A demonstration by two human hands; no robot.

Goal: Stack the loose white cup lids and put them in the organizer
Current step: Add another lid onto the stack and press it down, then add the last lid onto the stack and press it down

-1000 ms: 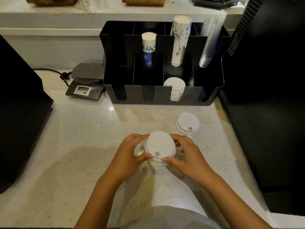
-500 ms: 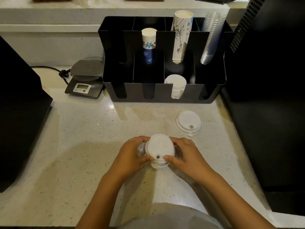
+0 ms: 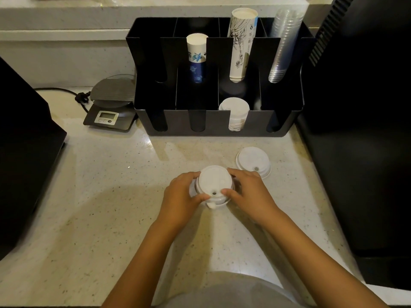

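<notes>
Head view: both hands' fingers (image 3: 201, 197) clasp one lid stack (image 3: 214, 184); one loose lid (image 3: 253, 160) beside.

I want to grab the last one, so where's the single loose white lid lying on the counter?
The single flat white plastic lid lies right of centre on the speckled counter, just beyond the right hand.

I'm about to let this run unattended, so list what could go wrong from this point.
1. The stack of lids is pinched only at its sides by the left hand and right hand; lifted unevenly, it might tilt and spill.
2. One lid lies alone on the counter close to the right hand and could be knocked or forgotten.
3. The organizer slot with lids is narrow; the stack may catch on its front wall.
</notes>
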